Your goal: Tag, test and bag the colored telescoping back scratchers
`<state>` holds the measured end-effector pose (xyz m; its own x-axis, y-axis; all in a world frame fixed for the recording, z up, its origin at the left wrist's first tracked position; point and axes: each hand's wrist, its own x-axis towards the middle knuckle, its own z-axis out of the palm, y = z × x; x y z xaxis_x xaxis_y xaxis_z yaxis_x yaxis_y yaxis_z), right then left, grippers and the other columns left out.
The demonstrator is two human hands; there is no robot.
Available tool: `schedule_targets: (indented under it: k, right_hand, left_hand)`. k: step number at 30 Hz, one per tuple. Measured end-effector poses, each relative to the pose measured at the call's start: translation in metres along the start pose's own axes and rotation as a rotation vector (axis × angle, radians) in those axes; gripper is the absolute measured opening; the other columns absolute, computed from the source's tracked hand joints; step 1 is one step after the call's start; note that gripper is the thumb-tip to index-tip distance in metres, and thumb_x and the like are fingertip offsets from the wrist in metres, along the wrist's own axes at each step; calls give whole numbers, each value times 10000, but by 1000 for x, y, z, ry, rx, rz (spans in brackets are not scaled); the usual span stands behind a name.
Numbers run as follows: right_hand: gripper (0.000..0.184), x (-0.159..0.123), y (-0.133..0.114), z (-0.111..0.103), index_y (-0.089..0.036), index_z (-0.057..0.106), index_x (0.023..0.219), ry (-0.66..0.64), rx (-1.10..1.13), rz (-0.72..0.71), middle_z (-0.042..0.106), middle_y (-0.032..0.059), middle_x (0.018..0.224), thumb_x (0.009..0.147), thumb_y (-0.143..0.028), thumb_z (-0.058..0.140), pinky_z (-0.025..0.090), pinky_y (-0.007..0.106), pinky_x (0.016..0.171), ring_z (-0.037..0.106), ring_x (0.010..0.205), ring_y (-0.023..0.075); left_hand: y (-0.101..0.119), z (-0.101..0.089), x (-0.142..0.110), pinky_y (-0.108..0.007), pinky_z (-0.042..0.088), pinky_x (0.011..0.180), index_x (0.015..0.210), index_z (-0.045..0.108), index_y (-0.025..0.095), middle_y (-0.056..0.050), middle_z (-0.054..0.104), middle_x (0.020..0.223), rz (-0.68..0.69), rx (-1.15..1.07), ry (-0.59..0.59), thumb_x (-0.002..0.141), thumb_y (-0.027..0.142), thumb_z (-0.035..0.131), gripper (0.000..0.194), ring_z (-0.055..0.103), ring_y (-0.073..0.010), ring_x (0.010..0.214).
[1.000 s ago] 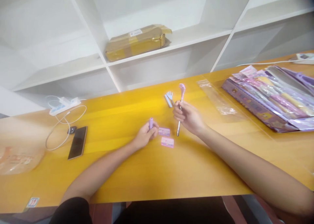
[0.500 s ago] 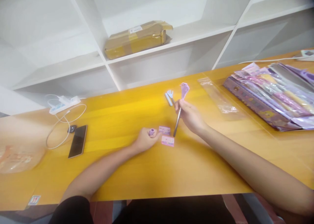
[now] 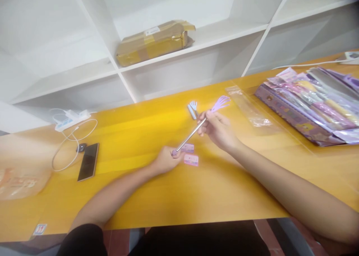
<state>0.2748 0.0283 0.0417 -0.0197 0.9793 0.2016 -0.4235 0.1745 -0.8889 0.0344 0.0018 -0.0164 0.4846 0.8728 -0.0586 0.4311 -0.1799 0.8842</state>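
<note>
My left hand (image 3: 165,160) is closed around a short purple handle (image 3: 174,152), most of it hidden in the fist. With its fingers closed, my right hand (image 3: 217,128) grips a back scratcher by its metal rod (image 3: 191,135), just below the purple claw head (image 3: 220,104). The rod slants down to the left, and its lower end meets the top of the handle; I cannot tell how far in it sits. A light blue back scratcher (image 3: 193,110) lies behind my right hand, partly hidden. Two small pink cards (image 3: 191,160) rest beside my left hand.
At right, an open purple box (image 3: 297,117) holds several plastic-wrapped items, with a clear plastic sleeve (image 3: 252,112) beside it. A phone (image 3: 88,161), a white cable and a power strip (image 3: 73,120) lie at left. A taped parcel (image 3: 153,42) sits on the shelf.
My right hand has tilted the back scratcher, swinging the rod's lower end left from beside the cards to the handle in my left hand. My left hand has stayed nearly still.
</note>
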Motion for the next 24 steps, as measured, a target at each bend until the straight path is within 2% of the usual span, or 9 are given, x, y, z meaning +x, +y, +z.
schedule_targets:
  k: [4, 7, 9, 12, 15, 18, 24]
  right_hand:
    - [430, -4, -1, -1, -203, 685, 879, 30, -91, -130, 639, 17, 848, 892, -617, 800, 533, 255, 495, 611, 559, 98]
    - [395, -8, -6, 0, -208, 712, 880, 10, -163, -232, 643, 34, 885, 919, -595, 781, 547, 279, 515, 627, 579, 110]
    - [392, -11, -8, 0, -210, 735, 867, -9, -208, -279, 649, 53, 892, 911, -595, 788, 574, 306, 532, 633, 601, 127]
    - [381, -15, -7, 2, -218, 768, 848, -61, -272, -297, 657, 83, 891, 905, -594, 789, 608, 338, 536, 639, 647, 163]
    - [351, -16, -2, 3, -222, 782, 871, -90, -267, -282, 662, 89, 925, 940, -565, 759, 606, 331, 491, 631, 629, 155]
    - [325, -16, 1, 3, -215, 783, 882, -105, -237, -272, 665, 83, 934, 955, -530, 754, 606, 316, 481, 635, 611, 140]
    - [370, -14, 0, 2, -201, 781, 861, -123, -226, -232, 677, 79, 898, 901, -567, 804, 613, 309, 509, 656, 620, 143]
  left_hand:
    - [-5, -4, 0, -273, 225, 558, 609, 261, 212, 51, 296, 573, 31, 215, 73, 978, 414, 592, 535, 273, -91, 546]
    - [-6, -18, 6, -268, 306, 608, 637, 492, 198, 22, 515, 617, 80, 538, 86, 992, 234, 520, 358, 436, -122, 588]
    - [-7, -29, 13, -278, 332, 639, 706, 618, 201, -6, 624, 676, 69, 658, 103, 969, 156, 510, 288, 510, -150, 630]
    - [-10, -42, 23, -295, 344, 652, 793, 719, 209, -45, 702, 732, 6, 718, 148, 975, 150, 514, 280, 576, -186, 667]
    - [-12, -46, 27, -304, 371, 668, 886, 778, 221, -69, 743, 780, -37, 767, 159, 1009, 187, 516, 292, 635, -213, 710]
    - [-13, -46, 27, -318, 407, 688, 914, 793, 212, -91, 759, 811, -58, 799, 151, 1031, 218, 525, 293, 668, -237, 735]
    - [-13, -48, 30, -329, 442, 711, 896, 772, 195, -105, 762, 840, -60, 824, 138, 1040, 213, 509, 300, 685, -241, 759]
